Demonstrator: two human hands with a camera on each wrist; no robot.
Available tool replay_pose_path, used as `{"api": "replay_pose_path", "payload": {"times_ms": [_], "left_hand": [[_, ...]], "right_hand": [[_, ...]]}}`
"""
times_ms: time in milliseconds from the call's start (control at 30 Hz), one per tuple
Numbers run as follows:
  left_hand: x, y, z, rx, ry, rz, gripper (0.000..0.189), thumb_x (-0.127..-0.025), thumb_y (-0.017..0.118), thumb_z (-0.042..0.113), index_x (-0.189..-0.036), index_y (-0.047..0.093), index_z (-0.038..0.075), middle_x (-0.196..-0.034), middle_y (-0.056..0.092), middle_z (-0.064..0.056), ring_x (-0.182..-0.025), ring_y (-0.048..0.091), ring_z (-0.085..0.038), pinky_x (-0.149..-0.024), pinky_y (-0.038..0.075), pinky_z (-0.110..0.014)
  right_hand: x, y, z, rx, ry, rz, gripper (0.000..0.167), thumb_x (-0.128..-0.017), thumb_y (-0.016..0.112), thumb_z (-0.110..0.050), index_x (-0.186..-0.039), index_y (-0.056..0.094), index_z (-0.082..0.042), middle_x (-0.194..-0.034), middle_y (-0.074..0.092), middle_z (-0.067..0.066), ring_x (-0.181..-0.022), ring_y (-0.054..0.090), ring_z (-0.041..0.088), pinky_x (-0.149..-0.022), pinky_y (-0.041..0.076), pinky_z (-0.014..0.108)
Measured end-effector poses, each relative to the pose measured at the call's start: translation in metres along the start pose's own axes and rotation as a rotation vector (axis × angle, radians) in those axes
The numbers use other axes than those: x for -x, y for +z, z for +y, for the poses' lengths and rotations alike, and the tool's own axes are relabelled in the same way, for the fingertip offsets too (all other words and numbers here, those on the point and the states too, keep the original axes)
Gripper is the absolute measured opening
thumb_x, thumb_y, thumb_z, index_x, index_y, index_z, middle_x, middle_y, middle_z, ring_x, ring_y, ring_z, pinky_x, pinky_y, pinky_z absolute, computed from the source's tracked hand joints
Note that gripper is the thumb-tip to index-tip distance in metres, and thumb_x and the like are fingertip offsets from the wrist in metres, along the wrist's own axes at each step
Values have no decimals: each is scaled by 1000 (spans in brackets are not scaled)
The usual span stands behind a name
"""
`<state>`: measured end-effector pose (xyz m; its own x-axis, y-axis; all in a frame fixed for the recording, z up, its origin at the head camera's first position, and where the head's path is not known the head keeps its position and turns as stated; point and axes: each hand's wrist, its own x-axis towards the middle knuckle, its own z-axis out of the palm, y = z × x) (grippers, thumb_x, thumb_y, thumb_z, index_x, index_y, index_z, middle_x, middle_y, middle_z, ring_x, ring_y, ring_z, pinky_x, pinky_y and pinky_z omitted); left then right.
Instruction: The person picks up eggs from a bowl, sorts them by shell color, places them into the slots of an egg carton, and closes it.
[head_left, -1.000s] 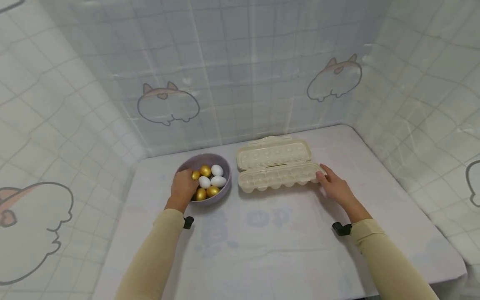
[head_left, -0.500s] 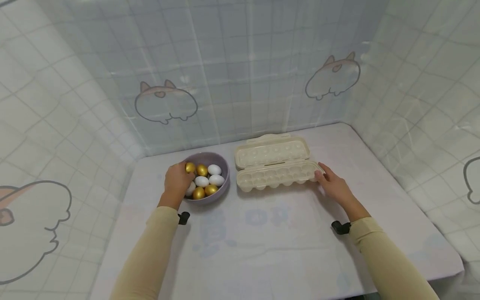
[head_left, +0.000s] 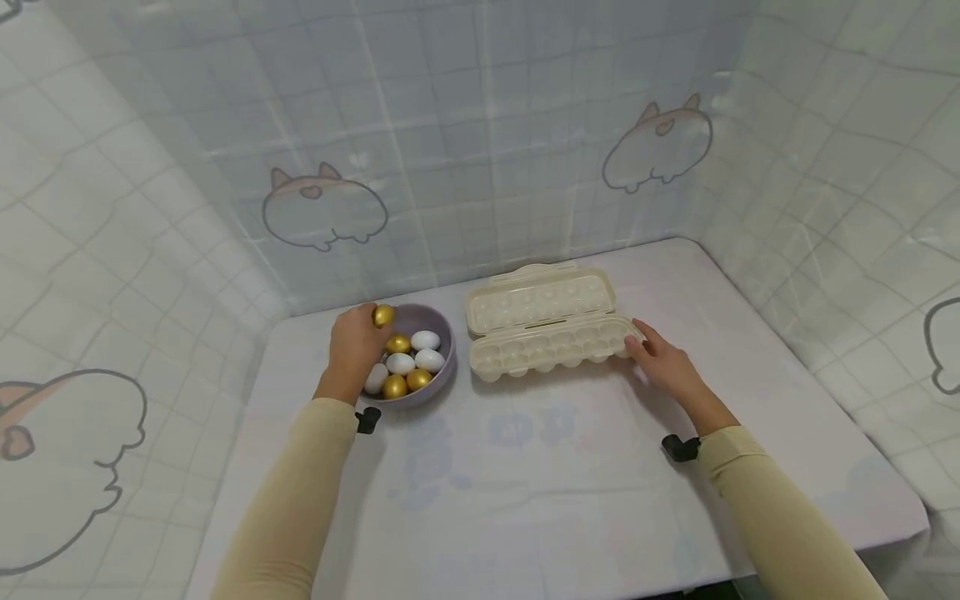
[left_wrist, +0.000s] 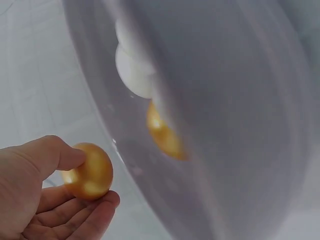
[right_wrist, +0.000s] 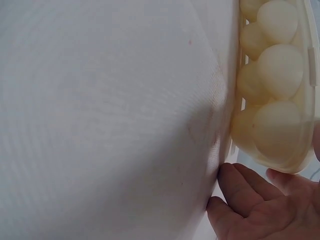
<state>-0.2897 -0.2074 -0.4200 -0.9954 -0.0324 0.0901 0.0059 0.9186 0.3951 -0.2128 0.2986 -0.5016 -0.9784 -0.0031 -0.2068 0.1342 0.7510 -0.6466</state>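
Raised since half a second ago, one gold egg (head_left: 384,315) is up beside the rim of the purple bowl (head_left: 426,317), pinched by the left hand (head_left: 356,346). White eggs (head_left: 430,361) and other gold eggs (head_left: 395,386) lie in the bowl, near the table's (head_left: 525,500) far left corner. Near the far edge, the right hand's (head_left: 669,367) thumb and fingers grip the open egg carton's (head_left: 555,342) right end.

Seen from the head, light is soft and muted. Pale glare streaks the wall (head_left: 480,167) at 12 o'clock; faint shadows lie on the table (head_left: 540,492) at 4 and 7. The left wrist view shows the bowl (left_wrist: 245,125) blurred at 3 o'clock, the egg (left_wrist: 95,172) glinting at 8. The right wrist view is dim, shadowed at 6.
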Motion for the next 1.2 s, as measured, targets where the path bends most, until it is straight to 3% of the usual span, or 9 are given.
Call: {"api": "replay_pose_path", "payload": {"times_ms": [167, 333, 633, 800, 1067, 1200], "left_hand": [[-5, -1, 8, 19, 19, -17, 16, -100, 65, 15, -109, 67, 2, -98, 70, -17, -82, 63, -30, -70, 53, -39], [-9, -1, 17, 27, 51, -12, 21, -100, 64, 16, -115, 69, 2, -101, 71, -16, -83, 62, -29, -71, 52, -38], [-10, -3, 29, 24, 106, -27, 14, -95, 64, 13, -106, 66, 4, -93, 65, -13, -79, 57, -29, -69, 47, -38], [-11, 0, 36, 18, 135, -27, 12, -96, 65, 14, -104, 66, 5, -93, 66, -13, -80, 57, -29, -69, 47, -40], [-14, 6, 50, -15, 211, 11, 5, -94, 67, 9, -94, 64, 6, -86, 65, -12, -76, 54, -29, -69, 46, -42], [-14, 8, 56, -18, 224, 2, 8, -93, 68, 8, -100, 66, 5, -88, 68, -13, -76, 56, -29, -69, 48, -42]], "right_hand": [[1, 5, -1, -14, -12, 3, 81, -109, 26, -66, -170, 15, -16, -159, 40, 37, -145, 41, 59, -114, 37, 73], [0, 12, 0, -8, -28, 24, 79, -110, 27, -65, -170, 17, -15, -157, 42, 38, -142, 46, 60, -113, 40, 72], [1, 21, -7, -25, -47, 51, 79, -109, 31, -64, -169, 21, -14, -145, 56, 34, -119, 63, 52, -101, 49, 65], [2, 25, -9, -29, -46, 56, 79, -109, 32, -66, -169, 21, -17, -141, 59, 30, -113, 65, 47, -96, 51, 63], [3, 29, -14, -49, -58, 69, 78, -109, 33, -65, -169, 23, -16, -141, 61, 30, -117, 65, 49, -100, 50, 64], [3, 30, -16, -44, -65, 80, 77, -109, 35, -63, -169, 25, -15, -131, 66, 27, -106, 68, 44, -96, 51, 61]]}}
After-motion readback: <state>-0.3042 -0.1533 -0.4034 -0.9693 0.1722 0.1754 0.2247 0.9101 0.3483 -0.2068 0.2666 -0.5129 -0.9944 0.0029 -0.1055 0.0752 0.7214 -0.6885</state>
